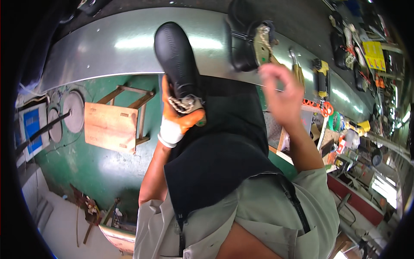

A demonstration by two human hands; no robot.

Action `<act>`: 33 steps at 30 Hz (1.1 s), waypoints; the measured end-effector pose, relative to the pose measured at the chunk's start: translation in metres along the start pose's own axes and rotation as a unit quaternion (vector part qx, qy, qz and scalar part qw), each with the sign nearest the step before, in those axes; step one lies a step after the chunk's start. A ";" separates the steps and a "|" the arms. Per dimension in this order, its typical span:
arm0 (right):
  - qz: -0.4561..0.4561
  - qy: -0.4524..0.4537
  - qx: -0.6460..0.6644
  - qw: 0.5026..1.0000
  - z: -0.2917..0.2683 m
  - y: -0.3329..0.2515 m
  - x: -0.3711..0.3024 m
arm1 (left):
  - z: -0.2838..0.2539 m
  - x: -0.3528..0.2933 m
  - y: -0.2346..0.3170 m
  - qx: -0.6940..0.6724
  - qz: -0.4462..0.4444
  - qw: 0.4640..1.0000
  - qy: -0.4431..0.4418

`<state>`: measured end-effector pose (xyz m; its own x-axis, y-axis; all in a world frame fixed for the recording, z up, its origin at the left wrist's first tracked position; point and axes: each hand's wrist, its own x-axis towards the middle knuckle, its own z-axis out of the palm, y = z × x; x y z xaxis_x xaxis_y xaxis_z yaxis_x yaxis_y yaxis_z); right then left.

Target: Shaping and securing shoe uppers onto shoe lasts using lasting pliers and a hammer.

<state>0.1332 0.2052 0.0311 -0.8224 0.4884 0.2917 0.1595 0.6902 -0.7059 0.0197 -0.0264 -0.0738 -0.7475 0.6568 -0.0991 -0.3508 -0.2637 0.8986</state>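
Observation:
My left hand [177,118], in an orange and white glove, is closed around the ankle end of a black leather shoe [177,56]. The shoe's rounded toe points away from me over the metal bench. Pale, ridged material and a beige piece show at its opening, partly covered by my fingers. My bare right hand [282,93] is raised near the bench's front edge, blurred, with thumb and fingers curved. Just beyond its fingertips lies a second black shoe [243,47], with a beige shoe last [261,45] showing in its opening. Whether the right fingers hold anything is unclear.
The shiny metal bench [103,47] runs across in front of me. Pliers-like tools [296,64] and a yellow and black tool [321,77] lie on its right part. A wooden stool [111,127] stands on the green floor at left. Cluttered shelves [345,146] fill the right.

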 end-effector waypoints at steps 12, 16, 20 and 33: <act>0.212 -0.132 -0.493 0.833 -0.098 0.218 0.021 | -0.003 0.000 -0.028 0.059 0.061 0.996 0.013; 0.184 -0.067 -0.151 0.969 -0.083 0.086 -0.003 | -0.009 -0.009 -0.027 0.170 0.082 0.981 0.040; 0.243 -0.351 0.177 0.887 -0.049 -0.024 -0.039 | -0.010 -0.011 -0.026 0.189 0.082 0.977 0.052; 0.347 -0.444 0.299 0.770 0.004 -0.025 -0.042 | 0.011 -0.007 -0.018 -0.009 0.053 0.998 0.043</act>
<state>0.1614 0.1656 0.0346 -0.7441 -0.1112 -0.6588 0.6671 -0.0713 -0.7415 0.0377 -0.0187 -0.0844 -0.8259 0.5624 -0.0404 -0.2764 -0.3413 0.8984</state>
